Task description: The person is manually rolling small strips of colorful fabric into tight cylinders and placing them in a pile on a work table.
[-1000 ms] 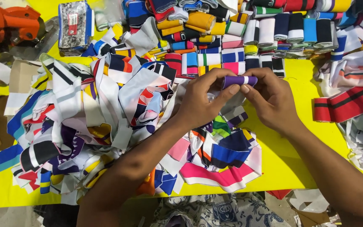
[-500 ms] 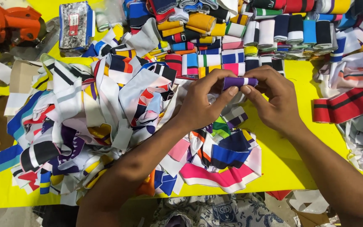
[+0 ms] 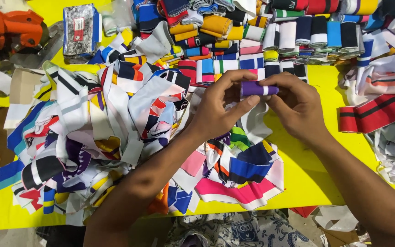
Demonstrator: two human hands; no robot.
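I see barely any change: my left hand [image 3: 218,110] and right hand [image 3: 296,107] only shift their fingertips slightly along the purple roll [image 3: 258,88].

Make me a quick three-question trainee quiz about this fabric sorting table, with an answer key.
1. True or false: both hands grip the purple fabric roll.
2. What colour is the table top?
A. yellow
B. grey
C. green
3. Which lies nearer the left hand: the loose pile of striped strips or the orange tool?

Key
1. True: the left hand and the right hand pinch it from either end.
2. A.
3. The loose pile of striped strips; the orange tool sits in the far corner.
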